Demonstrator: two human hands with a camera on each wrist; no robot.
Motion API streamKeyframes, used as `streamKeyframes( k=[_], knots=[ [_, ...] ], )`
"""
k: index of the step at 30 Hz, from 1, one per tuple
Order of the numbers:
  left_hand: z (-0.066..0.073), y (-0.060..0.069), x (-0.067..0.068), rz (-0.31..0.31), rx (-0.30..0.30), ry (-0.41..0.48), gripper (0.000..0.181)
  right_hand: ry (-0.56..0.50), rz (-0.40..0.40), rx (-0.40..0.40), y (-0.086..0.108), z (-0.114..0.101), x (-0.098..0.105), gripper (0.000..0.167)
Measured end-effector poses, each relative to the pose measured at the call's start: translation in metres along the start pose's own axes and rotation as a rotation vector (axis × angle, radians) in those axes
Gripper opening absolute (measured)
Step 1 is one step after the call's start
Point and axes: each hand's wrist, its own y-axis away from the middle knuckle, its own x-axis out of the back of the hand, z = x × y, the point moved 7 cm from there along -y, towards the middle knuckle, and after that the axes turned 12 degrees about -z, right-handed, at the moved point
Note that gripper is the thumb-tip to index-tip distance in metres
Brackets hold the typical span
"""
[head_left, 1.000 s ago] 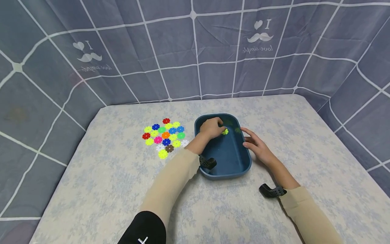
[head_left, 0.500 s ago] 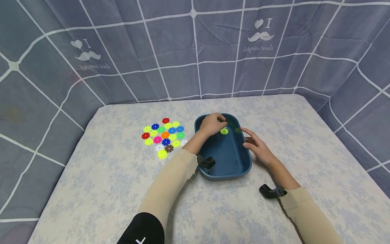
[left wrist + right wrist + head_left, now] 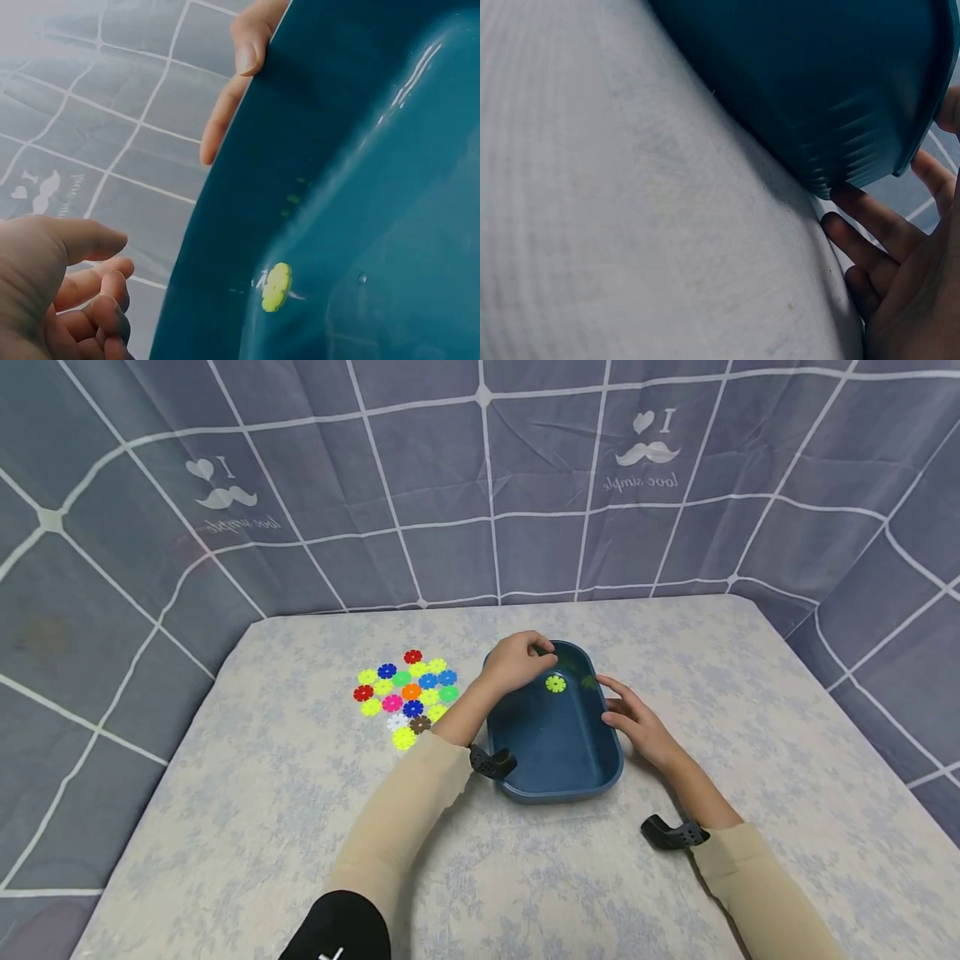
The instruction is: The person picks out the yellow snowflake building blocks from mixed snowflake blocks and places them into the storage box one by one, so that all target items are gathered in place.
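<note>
Pulling clear, the left hand [image 3: 520, 662] leaves one disc in the tub

Head view first: a single yellow-green disc [image 3: 556, 683] sits on the floor of the blue tub [image 3: 555, 752], towards the far end. That's one inside; the cluster of coloured discs [image 3: 411, 692] lies out on the surface [image 3: 300, 843] to the left, so most, it seems, are left to deal with. Compare a second ago: the left hand was right at that disc; now it's up by the tub's far-left corner, its forearm swung left, covering a white disc that showed then. The right hand [image 3: 636, 722] hasn't budged from the right side.

Over to the left wrist: fingers loosely bent, nothing visible in that grip, and the disc well apart from it.

Right wrist now: this grip isn't wrapped round anything, just fingers extended against the tub's outer wall!
</note>
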Motion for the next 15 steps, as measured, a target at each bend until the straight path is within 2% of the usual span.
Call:
streamKeyframes(
  k=[7,15],
  knots=[
    [-0.004,0.018,0.011,0.038,-0.024,0.046,0.029,-0.001,0.005,-0.003,0.002,0.003,0.000,0.059],
    [-0.017,0.041,0.023,0.108,0.001,0.065,0.023,0.008,0.007,-0.004,0.001,0.002,0.001,0.058]
  ],
)
